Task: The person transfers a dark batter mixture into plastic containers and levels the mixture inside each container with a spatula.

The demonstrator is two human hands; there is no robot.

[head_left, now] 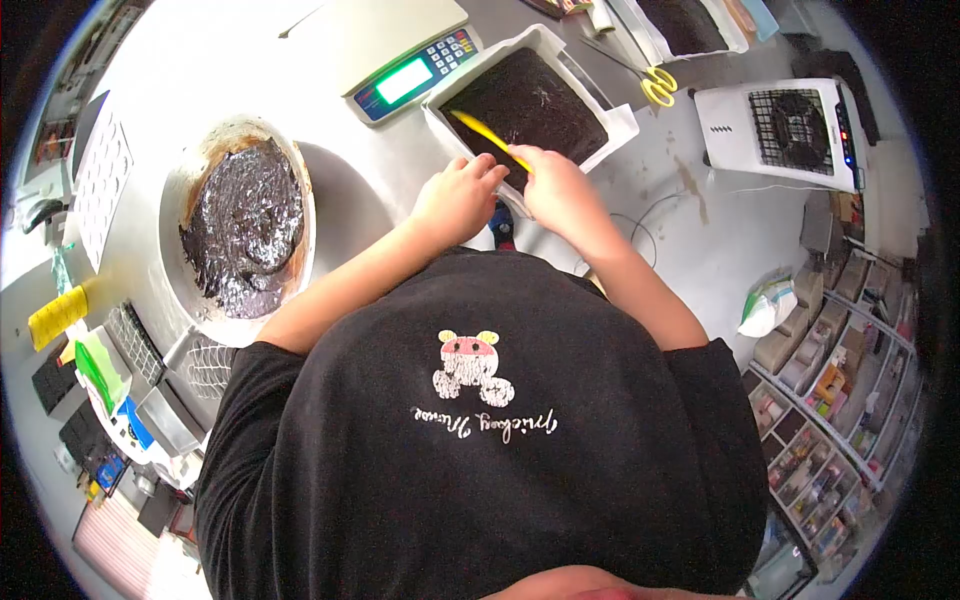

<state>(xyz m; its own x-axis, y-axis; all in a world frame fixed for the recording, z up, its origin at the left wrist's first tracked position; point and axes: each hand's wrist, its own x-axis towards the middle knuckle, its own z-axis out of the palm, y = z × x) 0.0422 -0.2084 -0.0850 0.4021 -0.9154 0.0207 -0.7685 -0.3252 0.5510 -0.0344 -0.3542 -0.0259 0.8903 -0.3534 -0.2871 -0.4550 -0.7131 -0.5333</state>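
Note:
My right hand (pixel 555 192) is closed around a yellow spatula (pixel 487 132). Its blade reaches over the dark brown batter (pixel 535 100) in a rectangular baking pan (pixel 612 140) lined with white paper. At the pan's near left corner, my left hand (pixel 458 200) has its fingers bent over the lined rim, close beside the right hand. Left of my arm stands a big pale bowl (pixel 308 215), smeared along its wall and holding a thick, glossy dark mixture (pixel 245 225).
A digital scale (pixel 410 80) with a lit display stands behind the left hand. Yellow-handled scissors (pixel 658 86) lie right of the pan. Farther back sits another lined pan (pixel 740 40). A white fan-like appliance (pixel 780 130) and loaded shelves (pixel 830 400) are at the right.

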